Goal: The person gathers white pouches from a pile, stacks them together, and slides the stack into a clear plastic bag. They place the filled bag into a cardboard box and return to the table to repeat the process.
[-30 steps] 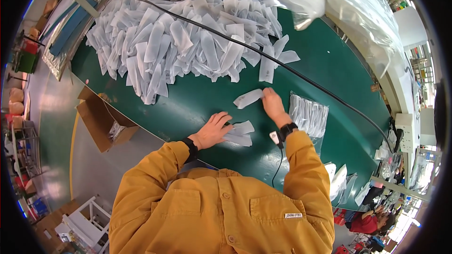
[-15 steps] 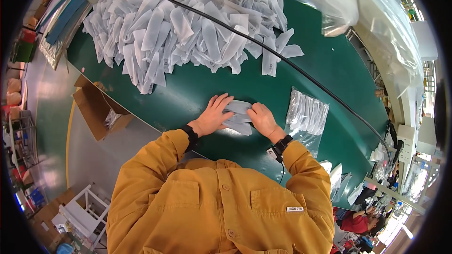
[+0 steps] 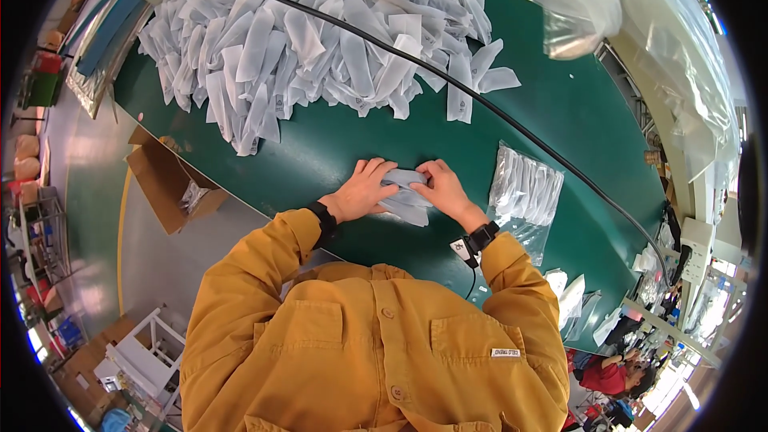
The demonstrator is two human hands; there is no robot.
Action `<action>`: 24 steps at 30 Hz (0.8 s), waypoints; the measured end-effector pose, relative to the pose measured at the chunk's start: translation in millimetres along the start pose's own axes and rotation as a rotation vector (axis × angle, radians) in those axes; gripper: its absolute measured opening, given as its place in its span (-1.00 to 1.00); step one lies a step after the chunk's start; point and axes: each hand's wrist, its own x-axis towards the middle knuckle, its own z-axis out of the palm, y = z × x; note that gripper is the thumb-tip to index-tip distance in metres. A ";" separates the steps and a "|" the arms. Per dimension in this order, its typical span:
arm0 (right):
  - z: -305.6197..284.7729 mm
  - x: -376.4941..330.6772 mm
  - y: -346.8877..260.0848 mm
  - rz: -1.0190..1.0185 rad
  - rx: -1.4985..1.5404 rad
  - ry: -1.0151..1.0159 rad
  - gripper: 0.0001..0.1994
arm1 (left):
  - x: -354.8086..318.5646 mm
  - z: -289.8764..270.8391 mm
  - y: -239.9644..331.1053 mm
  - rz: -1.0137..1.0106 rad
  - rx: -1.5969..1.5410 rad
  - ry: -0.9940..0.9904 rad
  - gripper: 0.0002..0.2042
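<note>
Clock centred on the hands, twelve o'clock away from the body.

Nine o'clock: open brown cardboard box [image 3: 152, 176], beside the table edge, likely there for easy reach.

Eleven to twelve: big loose heap of frosted, whitish plastic sleeves [image 3: 296, 56] on the smooth dark-green tabletop [image 3: 336, 144], probably set far back so the near strip serves as work space.

Centre, left: left hand [image 3: 364, 190], fingers side by side over the left end of a small stack of frosted, greyish-white flat packets [image 3: 410, 210], thumb on the near side; seems to steady it.

Centre, right: right hand [image 3: 442, 190], thumb and fingertips pinching the stack's right end, probably to square the edges. Undersides hidden.

Three o'clock: clear plastic bag [image 3: 528, 234] with similar packets in a row, presumably laid there within right-hand reach.
</note>
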 end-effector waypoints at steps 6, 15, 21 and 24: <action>2.1 2.4 6.4 -0.017 -0.060 -0.167 -0.80 | 9.3 -8.4 2.1 0.055 0.045 0.081 -0.52; -68.8 61.8 2.1 -0.430 -0.328 0.015 -0.65 | 4.6 0.1 0.9 0.088 -0.014 -0.047 -0.38; -111.5 131.9 20.7 -0.509 -0.873 0.162 -0.63 | 3.2 -7.2 1.4 0.146 -0.053 -0.115 -0.28; -101.7 145.7 46.6 -0.617 -0.945 0.229 -0.63 | -1.7 -4.1 1.7 0.108 -0.071 -0.139 -0.28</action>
